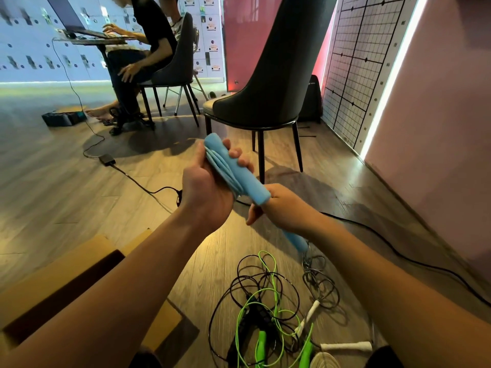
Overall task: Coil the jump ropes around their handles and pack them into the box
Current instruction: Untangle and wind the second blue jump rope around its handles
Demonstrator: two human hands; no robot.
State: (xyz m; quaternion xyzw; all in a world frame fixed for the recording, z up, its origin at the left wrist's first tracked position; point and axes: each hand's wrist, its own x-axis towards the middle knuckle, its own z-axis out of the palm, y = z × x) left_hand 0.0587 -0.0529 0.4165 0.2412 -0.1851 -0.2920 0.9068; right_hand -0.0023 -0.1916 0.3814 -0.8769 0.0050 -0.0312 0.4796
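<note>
- My left hand [204, 189] sits at the centre of the frame, fingers clenched around a light blue handle [236, 171] with blue rope [225, 168] already looped along it; the fingertips show on the far side of the handle.
- The handle runs diagonally from upper left to lower right, its lower end just touching my right wrist.
- My right hand [276, 208] is just right of centre, closed around what looks like the second blue handle [296, 241]; the palm faces away from me, so I cannot see the grip itself, only the handle end sticking out below the forearm.
- From that lower handle end a grey rope [318, 282] hangs in loose loops down to the wooden floor [79, 195].
- At the bottom centre of the frame lies a tangle on the floor: a green rope [273, 282] with green handles [260, 343], a black rope [228, 301], and white handles [345, 346] to the right of them.
- The open cardboard box [66, 266] is in the lower left of the frame, partly behind my left forearm, well apart from the blue handle I hold.
- Beyond my hands, at upper centre, a dark chair [271, 75] stands on the floor.
- In the upper left of the frame a person [148, 49] sits on another chair at a laptop [71, 19].
- A black cable [132, 179] runs across the floor at the left.
</note>
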